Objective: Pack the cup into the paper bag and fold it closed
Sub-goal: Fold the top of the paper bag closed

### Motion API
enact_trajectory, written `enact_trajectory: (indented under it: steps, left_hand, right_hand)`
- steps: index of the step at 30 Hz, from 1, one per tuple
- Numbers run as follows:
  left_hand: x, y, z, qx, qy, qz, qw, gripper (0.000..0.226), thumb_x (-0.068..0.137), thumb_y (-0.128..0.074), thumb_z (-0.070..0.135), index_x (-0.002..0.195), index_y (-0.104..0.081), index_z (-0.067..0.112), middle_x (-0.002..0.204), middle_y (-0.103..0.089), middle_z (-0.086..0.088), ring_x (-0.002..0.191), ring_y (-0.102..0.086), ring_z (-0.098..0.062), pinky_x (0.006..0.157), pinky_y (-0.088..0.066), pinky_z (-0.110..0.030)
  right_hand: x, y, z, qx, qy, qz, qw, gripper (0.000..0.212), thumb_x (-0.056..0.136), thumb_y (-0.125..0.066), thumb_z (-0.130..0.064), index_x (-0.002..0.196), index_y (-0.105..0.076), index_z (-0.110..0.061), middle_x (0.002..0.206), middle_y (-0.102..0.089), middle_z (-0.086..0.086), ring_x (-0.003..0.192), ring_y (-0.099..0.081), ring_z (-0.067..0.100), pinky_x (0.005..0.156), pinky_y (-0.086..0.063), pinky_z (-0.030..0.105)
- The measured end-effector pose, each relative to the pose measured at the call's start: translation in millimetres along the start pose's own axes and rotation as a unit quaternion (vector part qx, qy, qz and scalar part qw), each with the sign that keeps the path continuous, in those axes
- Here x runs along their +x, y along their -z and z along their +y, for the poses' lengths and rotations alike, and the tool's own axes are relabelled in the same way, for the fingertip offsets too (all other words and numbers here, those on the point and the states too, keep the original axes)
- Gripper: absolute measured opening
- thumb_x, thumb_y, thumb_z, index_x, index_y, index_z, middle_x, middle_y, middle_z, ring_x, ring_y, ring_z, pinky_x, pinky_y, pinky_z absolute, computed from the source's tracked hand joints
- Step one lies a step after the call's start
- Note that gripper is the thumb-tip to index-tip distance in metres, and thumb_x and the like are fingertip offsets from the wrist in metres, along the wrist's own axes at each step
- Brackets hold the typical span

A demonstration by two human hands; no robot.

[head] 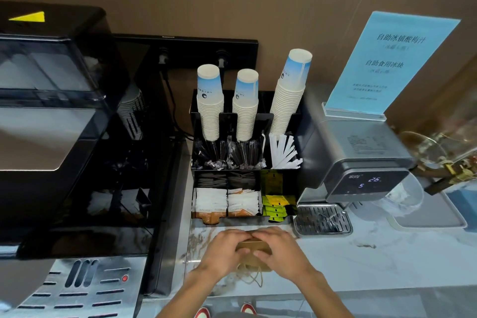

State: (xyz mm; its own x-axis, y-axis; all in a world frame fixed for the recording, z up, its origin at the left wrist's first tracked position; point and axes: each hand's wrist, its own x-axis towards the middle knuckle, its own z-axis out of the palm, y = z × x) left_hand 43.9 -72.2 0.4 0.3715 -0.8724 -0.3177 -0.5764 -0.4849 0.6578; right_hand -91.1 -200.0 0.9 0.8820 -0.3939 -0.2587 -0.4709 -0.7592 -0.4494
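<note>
Coffee machine [51, 116]: large, black, far left of the paper bag, its grey drip grate at the bottom left corner of the view.
Organiser [245, 162]: black, just behind the paper bag; it holds three upside-down stacks of paper cups [210, 103], dark wrapped stirrers, white wrapped straws [284, 152], white sachets [211, 204] and yellow-green tea packets [277, 208].
Left hand [223, 253]: on the left half of the paper bag's top, fingers curled and pressed down on the folded edge, fingertips meeting those of the other hand.
Paper bag [254, 246]: brown, on the marble-patterned tabletop [361, 266] straight in front of the organiser, top folded over under both hands; its twisted paper handles [251, 276] hang loose on the near side.
Cup for packing: cannot be seen; whether it sits inside the paper bag cannot be told.
Right hand [281, 250]: on the right half of the paper bag's top, fingers bent and pinching the fold, thumb on the near face.
Water dispenser [361, 162]: grey, behind and right of the paper bag, lit display, metal drip tray [322, 219] below.
Blue sign [392, 62]: stands on top of the water dispenser, far right and behind the paper bag.
</note>
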Motion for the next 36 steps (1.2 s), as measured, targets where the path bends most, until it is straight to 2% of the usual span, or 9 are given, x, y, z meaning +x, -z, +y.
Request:
enact_trajectory:
  steps: [8,13,19,22,26,28,30,34,36]
  left_hand:
    - [2.9,-7.6,-10.8,0.117,0.001,0.035,0.993,0.022,0.096,-0.054,0.037,0.099,-0.073,0.027,0.093,-0.078,-0.001,0.096,-0.068,-0.022,0.086,-0.054,-0.037]
    - [3.0,-12.2,-21.6,0.097,0.012,0.057,0.994,0.026,0.096,-0.054,0.048,0.102,-0.074,0.033,0.091,-0.079,0.005,0.092,-0.068,-0.014,0.084,-0.051,-0.030]
    - [-3.9,-11.1,-31.3,-0.016,0.034,0.070,0.997,0.023,0.093,-0.063,0.043,0.093,-0.080,0.027,0.075,-0.075,0.015,0.077,-0.067,-0.005,0.077,-0.045,-0.019]
    - [-3.8,-14.4,-32.5,-0.064,0.032,0.055,0.996,0.015,0.091,-0.069,0.034,0.097,-0.082,0.029,0.089,-0.079,0.020,0.085,-0.071,-0.001,0.088,-0.052,-0.019]
    - [-1.4,-16.0,-39.5,-0.167,0.069,0.051,0.982,0.013,0.087,-0.075,0.023,0.093,-0.083,0.032,0.116,-0.074,0.015,0.110,-0.066,0.001,0.098,-0.044,-0.009]
    - [-3.2,-16.5,-44.5,-0.223,0.097,0.054,0.969,0.024,0.084,-0.078,0.019,0.072,-0.081,0.039,0.127,-0.071,0.004,0.118,-0.062,-0.003,0.098,-0.043,-0.008]
    - [-5.4,-20.5,-51.9,-0.256,0.109,0.068,0.958,0.043,0.083,-0.079,0.013,0.045,-0.065,0.030,0.137,-0.066,-0.003,0.132,-0.056,-0.012,0.114,-0.042,-0.029]
    - [-14.0,-28.7,-54.6,-0.247,0.110,0.075,0.960,0.041,0.083,-0.078,0.016,0.049,-0.055,0.017,0.117,-0.071,0.011,0.115,-0.057,0.016,0.119,-0.039,-0.031]
    - [-16.5,-29.4,-49.6,-0.238,0.121,0.096,0.959,0.044,0.083,-0.078,0.018,0.044,-0.061,0.027,0.117,-0.075,0.001,0.115,-0.064,0.002,0.113,-0.044,-0.029]
  right_hand:
    - [16.6,-2.6,-3.9,-0.135,0.025,-0.026,0.990,0.032,0.091,-0.054,-0.053,0.094,-0.071,-0.026,0.090,-0.074,0.002,0.092,-0.063,0.023,0.100,-0.038,0.038]
    - [12.8,-3.8,8.3,-0.047,-0.003,-0.008,0.999,0.036,0.088,-0.054,-0.059,0.090,-0.072,-0.027,0.083,-0.070,0.000,0.088,-0.060,0.022,0.088,-0.038,0.034]
    - [0.4,-6.9,31.8,0.119,-0.037,-0.011,0.992,0.018,0.093,-0.060,-0.032,0.093,-0.071,-0.048,0.082,-0.064,-0.017,0.090,-0.056,0.009,0.081,-0.046,0.031]
    - [-1.7,-12.7,37.6,0.142,-0.035,-0.001,0.989,0.024,0.093,-0.061,-0.032,0.107,-0.066,-0.050,0.083,-0.061,-0.024,0.093,-0.056,0.006,0.083,-0.045,0.027]
    - [-2.5,-15.9,41.9,0.195,-0.079,0.039,0.977,0.028,0.081,-0.062,-0.053,0.088,-0.075,-0.029,0.079,-0.071,-0.001,0.091,-0.052,0.002,0.082,-0.045,0.029]
    - [-5.9,-17.2,44.5,0.213,-0.106,0.063,0.969,0.019,0.080,-0.072,-0.044,0.079,-0.077,-0.026,0.080,-0.071,-0.003,0.090,-0.054,0.003,0.080,-0.044,0.025]
    - [-11.6,-20.8,43.2,0.234,-0.133,0.068,0.961,0.005,0.079,-0.078,-0.034,0.083,-0.077,-0.033,0.088,-0.069,-0.009,0.093,-0.059,0.007,0.083,-0.045,0.023]
    - [-20.0,-34.8,40.5,0.273,-0.156,0.069,0.947,0.026,0.079,-0.078,-0.023,0.069,-0.065,-0.044,0.082,-0.071,-0.018,0.086,-0.060,-0.001,0.073,-0.040,0.014]
    - [-21.0,-40.7,39.8,0.285,-0.164,0.091,0.940,0.039,0.080,-0.077,-0.018,0.057,-0.057,-0.043,0.070,-0.065,-0.026,0.075,-0.057,-0.006,0.066,-0.039,0.011]
